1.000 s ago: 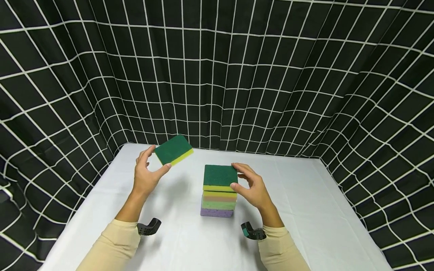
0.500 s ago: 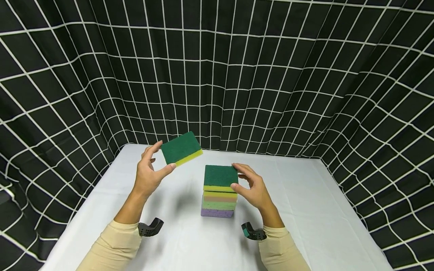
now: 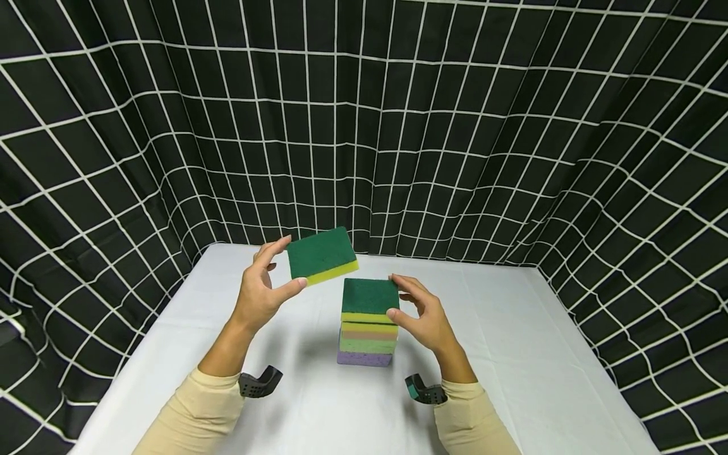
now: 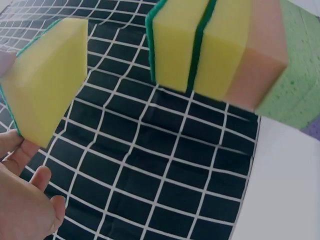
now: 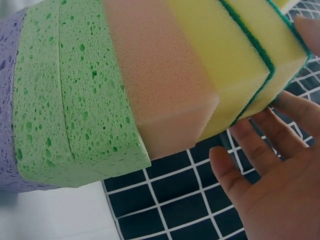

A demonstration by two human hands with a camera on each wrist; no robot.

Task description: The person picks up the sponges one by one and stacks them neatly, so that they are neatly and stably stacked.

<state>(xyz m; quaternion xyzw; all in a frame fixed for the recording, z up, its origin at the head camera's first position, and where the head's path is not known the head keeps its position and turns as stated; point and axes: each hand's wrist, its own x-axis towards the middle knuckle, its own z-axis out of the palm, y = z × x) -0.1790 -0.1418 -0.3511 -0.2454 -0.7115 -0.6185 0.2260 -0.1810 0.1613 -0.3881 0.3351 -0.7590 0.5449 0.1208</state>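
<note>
In the head view my left hand pinches a yellow sponge with a green scouring face up, thumb at the near edge and fingers at the far one. It is raised and slightly tilted, up and left of a sponge stack. My right hand grips the right end of the stack's top sponge, also yellow and green. In the right wrist view, below it come another yellow sponge with a green layer, a pink sponge, light green sponges and a purple sponge. The held sponge's yellow underside faces the left wrist camera.
The stack stands on a table with a white cloth. Black curtains with a white grid hang behind the table and along both sides. Black wrist devices jut inward from both forearms over the cloth.
My left hand has carried its sponge rightward, close to the stack, and turned it nearer to square with the stack. My right hand has stayed at the top sponge.
</note>
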